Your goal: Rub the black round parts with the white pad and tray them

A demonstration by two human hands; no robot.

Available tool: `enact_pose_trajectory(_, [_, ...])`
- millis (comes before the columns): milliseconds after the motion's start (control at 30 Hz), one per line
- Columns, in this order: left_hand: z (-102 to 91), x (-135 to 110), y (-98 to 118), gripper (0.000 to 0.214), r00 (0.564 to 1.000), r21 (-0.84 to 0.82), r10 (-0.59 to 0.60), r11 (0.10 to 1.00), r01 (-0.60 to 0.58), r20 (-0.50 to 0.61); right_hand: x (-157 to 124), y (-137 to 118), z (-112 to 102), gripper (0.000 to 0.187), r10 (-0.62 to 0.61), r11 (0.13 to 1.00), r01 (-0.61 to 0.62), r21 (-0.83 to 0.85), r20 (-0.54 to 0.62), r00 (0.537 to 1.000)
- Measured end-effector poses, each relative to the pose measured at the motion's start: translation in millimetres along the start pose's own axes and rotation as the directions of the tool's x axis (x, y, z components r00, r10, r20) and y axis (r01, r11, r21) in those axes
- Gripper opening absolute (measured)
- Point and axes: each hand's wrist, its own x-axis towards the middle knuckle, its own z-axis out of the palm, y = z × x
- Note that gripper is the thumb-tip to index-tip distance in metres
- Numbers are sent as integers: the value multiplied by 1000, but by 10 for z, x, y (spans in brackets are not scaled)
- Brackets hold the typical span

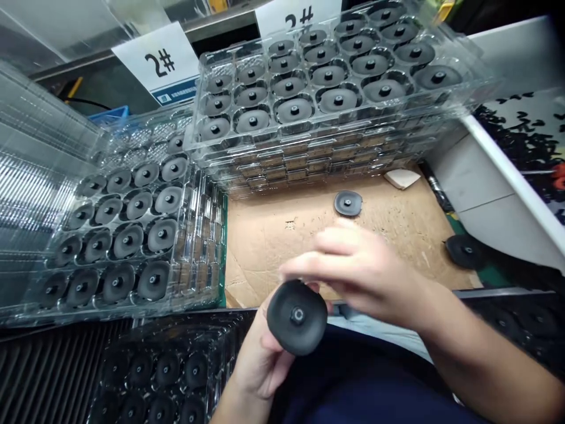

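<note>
My left hand [258, 359] comes up from the bottom of the view and holds a black rubber-like disc [296, 318] with a raised central hub, its face turned toward me. My right hand [357, 271] reaches in from the right, slightly blurred, with its fingers over the disc's upper edge. Whether those fingers grip the disc is hidden. Beyond my hands, a loose black disc [348, 203] lies on a cardboard sheet [273, 247].
Stacked clear plastic trays [309, 156] of black discs stand at the back, with another stack [200, 235] at the left. Dark-looking trays [150, 377] lie at the bottom. A further disc [465, 250] sits at the right. Cards marked 2# [154, 65] stand behind.
</note>
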Motion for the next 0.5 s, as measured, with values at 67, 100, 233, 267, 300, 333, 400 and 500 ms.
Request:
enact_pose_trajectory(67, [-26, -15, 4, 59, 999, -50, 1, 999, 1, 45, -221, 114, 106, 24, 215, 976, -217, 4, -135, 967])
enact_pose_trajectory(100, [-39, -12, 3, 58, 998, -68, -5, 998, 9, 63, -362, 171, 198, 24, 320, 948, -316, 47, -154, 935])
enact_pose_trajectory(233, [-35, 52, -16, 56, 992, -75, -46, 996, 55, 118, -869, 386, 599, 25, 536, 839, -536, 91, 25, 844])
enact_pose_trajectory(267, [-19, 71, -23, 55, 990, -75, -55, 995, 65, 127, -924, 414, 636, 25, 550, 830, -552, 80, 49, 834])
enact_pose_trajectory(300, [1, 86, -31, 55, 989, -71, -63, 995, 73, 132, -937, 419, 628, 25, 567, 819, -569, 81, 40, 822])
enact_pose_trajectory(333, [22, 97, -41, 55, 988, -65, -69, 995, 78, 137, -908, 396, 575, 26, 592, 803, -589, 94, -8, 806])
enact_pose_trajectory(400, [64, 108, -66, 56, 988, -43, -79, 995, 85, 133, -752, 265, 377, 27, 604, 797, -589, 133, -158, 781])
enact_pose_trajectory(500, [103, 111, -101, 57, 997, 43, -77, 996, 76, 18, -431, -39, 69, 26, 277, 960, -258, 104, -266, 923])
